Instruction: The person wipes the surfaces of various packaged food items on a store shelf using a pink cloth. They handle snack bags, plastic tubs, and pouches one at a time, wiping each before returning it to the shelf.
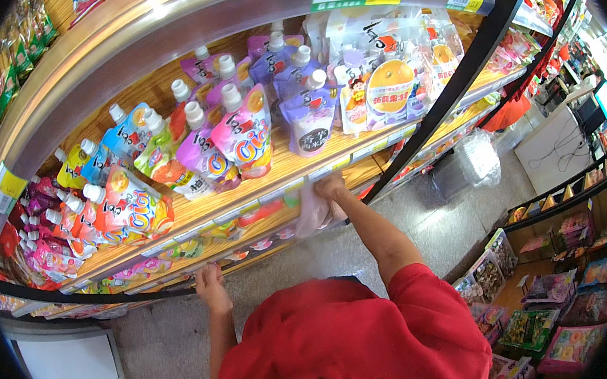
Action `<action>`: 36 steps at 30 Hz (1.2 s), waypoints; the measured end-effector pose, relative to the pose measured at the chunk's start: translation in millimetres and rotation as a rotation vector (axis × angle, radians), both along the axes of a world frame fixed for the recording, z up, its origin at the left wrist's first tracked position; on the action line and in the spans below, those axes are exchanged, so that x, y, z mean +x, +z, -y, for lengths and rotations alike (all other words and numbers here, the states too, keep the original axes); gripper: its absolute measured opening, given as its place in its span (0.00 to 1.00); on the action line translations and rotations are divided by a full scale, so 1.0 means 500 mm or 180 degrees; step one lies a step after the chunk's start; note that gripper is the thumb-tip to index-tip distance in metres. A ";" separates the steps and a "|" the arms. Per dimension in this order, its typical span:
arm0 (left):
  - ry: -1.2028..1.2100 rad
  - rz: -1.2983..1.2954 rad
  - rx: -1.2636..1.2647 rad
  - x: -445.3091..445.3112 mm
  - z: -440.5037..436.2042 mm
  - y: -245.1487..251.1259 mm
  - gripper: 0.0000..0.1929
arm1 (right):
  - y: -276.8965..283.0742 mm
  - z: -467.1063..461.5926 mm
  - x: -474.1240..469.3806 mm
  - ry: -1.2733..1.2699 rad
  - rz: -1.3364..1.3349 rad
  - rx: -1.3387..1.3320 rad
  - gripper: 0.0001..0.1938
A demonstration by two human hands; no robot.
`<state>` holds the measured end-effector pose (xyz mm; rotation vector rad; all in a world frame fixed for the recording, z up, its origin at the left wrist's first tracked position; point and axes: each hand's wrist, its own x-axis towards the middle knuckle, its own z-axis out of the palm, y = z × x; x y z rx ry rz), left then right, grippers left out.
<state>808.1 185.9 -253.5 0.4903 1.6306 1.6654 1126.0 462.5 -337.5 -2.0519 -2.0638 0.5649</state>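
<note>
My right hand point(330, 187) is at the front edge of a wooden shelf point(281, 180) and grips a pale pinkish cloth point(308, 211). The cloth hangs down past the price strip and looks blurred. Lower and to the left, my left hand point(213, 290) is beside the edge of a lower shelf, its fingers partly curled. Nothing shows in it, and contact with the shelf cannot be made out. Above my hands stand spouted jelly drink pouches, among them a pink one point(246, 134), a purple one point(310, 117) and an orange one point(130, 206).
Clear bags of jelly pouches point(380, 72) stand at the right of the shelf. A black curved bar point(457, 76) crosses in front. On the floor stands a dark bin point(447, 178) with a clear plastic bag point(478, 156). Packaged sweets point(531, 329) fill a display at lower right.
</note>
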 end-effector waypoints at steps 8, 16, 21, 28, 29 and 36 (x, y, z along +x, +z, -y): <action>0.0683 0.0130 -0.0791 0.047 0.111 0.024 0.06 | -0.011 -0.008 -0.051 0.0011 -0.0700 0.0208 0.23; 0.0487 0.0280 -0.0664 0.077 0.145 0.060 0.05 | -0.035 -0.023 -0.002 0.0444 -0.2410 0.0536 0.18; 0.0103 0.0356 -0.0676 0.089 0.139 0.059 0.06 | 0.067 0.040 0.075 -0.0625 -0.3965 0.0068 0.10; -0.1369 0.0894 -0.0534 0.109 0.073 0.103 0.13 | 0.282 0.275 0.088 -0.0594 -0.5164 -0.0906 0.10; -0.1755 0.1124 -0.0255 0.119 0.060 0.109 0.16 | 0.284 0.308 0.077 -0.0541 -0.5136 -0.0991 0.10; -0.1931 0.2255 0.0282 0.183 0.068 0.196 0.26 | 0.420 0.493 -0.076 -0.0292 -0.4567 -0.1783 0.13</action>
